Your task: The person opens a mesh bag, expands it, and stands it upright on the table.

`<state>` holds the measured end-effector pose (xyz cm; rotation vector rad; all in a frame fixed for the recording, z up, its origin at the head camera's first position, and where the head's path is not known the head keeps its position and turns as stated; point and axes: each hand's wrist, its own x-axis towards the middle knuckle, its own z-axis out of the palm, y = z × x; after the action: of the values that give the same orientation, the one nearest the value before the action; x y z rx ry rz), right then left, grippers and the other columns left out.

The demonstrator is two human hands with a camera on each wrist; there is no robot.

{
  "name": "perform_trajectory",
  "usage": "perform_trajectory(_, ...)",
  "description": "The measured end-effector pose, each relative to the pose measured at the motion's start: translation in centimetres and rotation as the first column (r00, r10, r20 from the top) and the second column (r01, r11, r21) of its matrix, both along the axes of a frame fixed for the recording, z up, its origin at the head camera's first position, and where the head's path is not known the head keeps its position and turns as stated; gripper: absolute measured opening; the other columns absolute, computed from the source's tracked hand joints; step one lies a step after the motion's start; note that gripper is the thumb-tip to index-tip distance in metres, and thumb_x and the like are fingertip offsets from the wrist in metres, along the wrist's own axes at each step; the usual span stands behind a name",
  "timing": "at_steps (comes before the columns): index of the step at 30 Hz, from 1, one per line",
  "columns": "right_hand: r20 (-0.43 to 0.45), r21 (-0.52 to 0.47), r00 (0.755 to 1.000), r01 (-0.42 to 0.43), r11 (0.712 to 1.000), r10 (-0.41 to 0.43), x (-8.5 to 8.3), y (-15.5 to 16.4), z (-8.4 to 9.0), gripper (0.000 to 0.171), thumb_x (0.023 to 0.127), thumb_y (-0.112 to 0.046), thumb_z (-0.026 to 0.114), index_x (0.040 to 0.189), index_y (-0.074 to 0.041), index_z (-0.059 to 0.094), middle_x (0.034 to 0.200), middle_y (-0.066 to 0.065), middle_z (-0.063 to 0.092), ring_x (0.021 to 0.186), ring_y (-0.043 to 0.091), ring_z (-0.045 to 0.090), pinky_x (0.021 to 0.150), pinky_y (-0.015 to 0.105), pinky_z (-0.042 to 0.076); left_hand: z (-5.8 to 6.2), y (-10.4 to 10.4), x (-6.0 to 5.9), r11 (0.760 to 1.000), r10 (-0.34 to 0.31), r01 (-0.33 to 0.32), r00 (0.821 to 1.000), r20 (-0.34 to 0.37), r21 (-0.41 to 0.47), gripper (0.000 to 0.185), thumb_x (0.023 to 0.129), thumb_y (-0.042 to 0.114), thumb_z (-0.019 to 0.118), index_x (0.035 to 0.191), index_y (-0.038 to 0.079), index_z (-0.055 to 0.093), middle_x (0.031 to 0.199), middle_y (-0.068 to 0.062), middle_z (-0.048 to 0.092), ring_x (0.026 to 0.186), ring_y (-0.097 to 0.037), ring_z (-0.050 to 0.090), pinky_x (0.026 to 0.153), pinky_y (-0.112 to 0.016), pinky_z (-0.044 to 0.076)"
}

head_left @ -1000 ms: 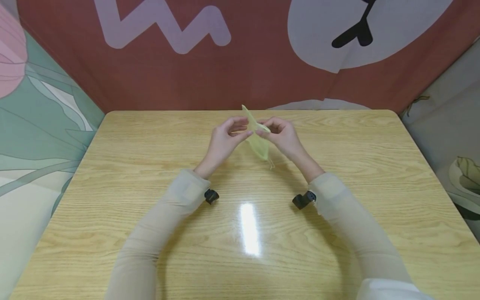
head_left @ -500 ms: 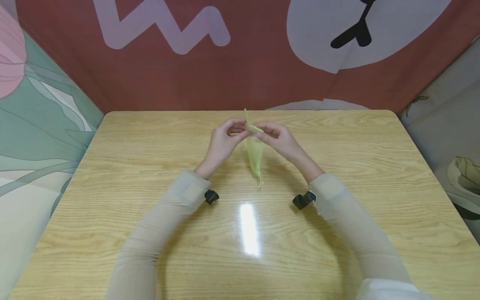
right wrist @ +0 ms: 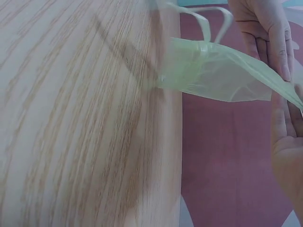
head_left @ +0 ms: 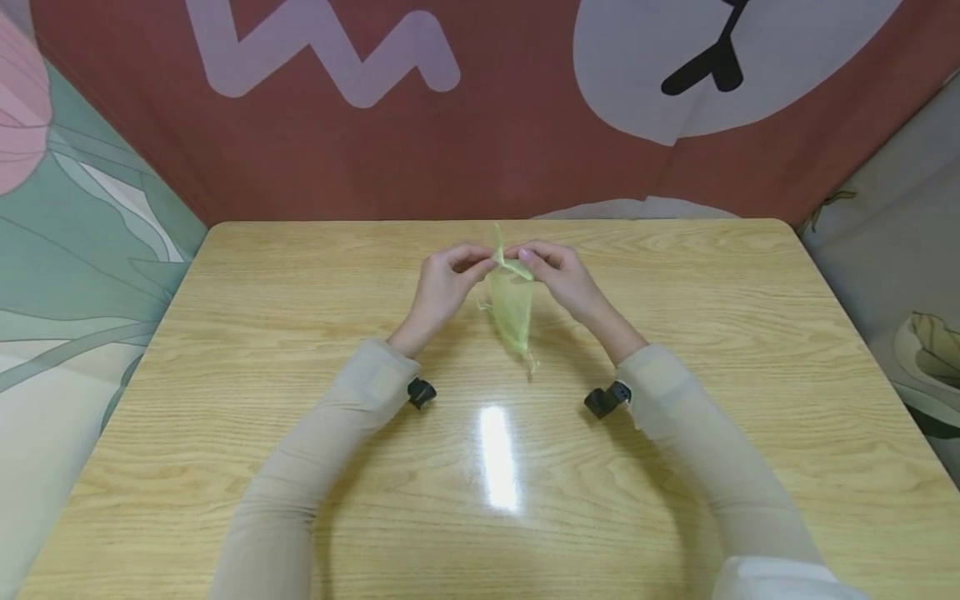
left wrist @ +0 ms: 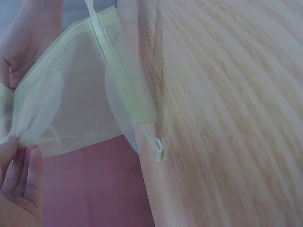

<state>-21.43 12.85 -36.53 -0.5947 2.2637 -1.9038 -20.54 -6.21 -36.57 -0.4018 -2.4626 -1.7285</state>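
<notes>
Pouch (head_left: 512,304) sheer pale green; table (head_left: 225,350) light wood-grain; sleeves (head_left: 337,425) beige

Sheer mesh pouch (head_left: 512,304) (glossy wooden table (head_left: 675,467))

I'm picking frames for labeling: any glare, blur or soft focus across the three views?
Head view: sharp, with one bright streak of glare on the table near the sleeves. Left wrist view: the sheer green pouch reads clearly, the wood behind is smeared. Right wrist view: the tabletop grain is soft, the pouch is fairly crisp.

Sheer green pouch (right wrist: 218,75) pinched between two hands, ribbon loops (right wrist: 208,19), wooden table (right wrist: 80,118)
</notes>
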Motion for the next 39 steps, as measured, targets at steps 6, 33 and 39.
perform_trajectory(6, 0.0, -0.065, 0.997, 0.077, 0.995, -0.077, -0.4, 0.0, -0.3, 0.04, 0.103, -0.02, 0.039, 0.117, 0.012, 0.059, 0.096, -0.015, 0.069, 0.091, -0.002, 0.064, 0.083, 0.022, 0.055, 0.0, 0.0, -0.1, 1.0, -0.014, 0.014, 1.0, 0.012, 0.007, 0.021, 0.091, 0.01, 0.063, 0.108, -0.001, 0.07, 0.11, -0.017, 0.07, 0.091, -0.029, 0.068, 0.078, -0.028, 0.058)
perform_trajectory(33, 0.014, -0.09, 0.974, 0.227, 0.97, -0.227, -0.3, -0.9, -0.7, 0.022, 0.086, -0.001, 0.068, 0.104, 0.01, 0.068, 0.087, -0.02, 0.066, 0.08, -0.001, 0.063, 0.074, 0.014, 0.055, -0.1, 0.7, 0.1, 0.996, -0.088, 0.088, 0.996, 0.019, 0.017, 0.023, 0.092, 0.007, 0.061, 0.112, -0.001, 0.068, 0.111, -0.017, 0.07, 0.099, -0.027, 0.068, 0.082, -0.03, 0.058)
perform_trajectory(39, -0.022, -0.082, 0.97, 0.24, 0.967, -0.243, -0.2, -1.1, -0.7, 0.018, 0.084, 0.005, 0.065, 0.102, 0.011, 0.068, 0.084, -0.014, 0.069, 0.077, -0.003, 0.063, 0.071, 0.012, 0.053, -0.1, 1.0, 0.2, 0.998, -0.059, 0.06, 0.998, -0.007, 0.034, 0.021, 0.088, 0.011, 0.068, 0.105, 0.0, 0.071, 0.102, -0.017, 0.072, 0.09, -0.024, 0.069, 0.075, -0.022, 0.056)
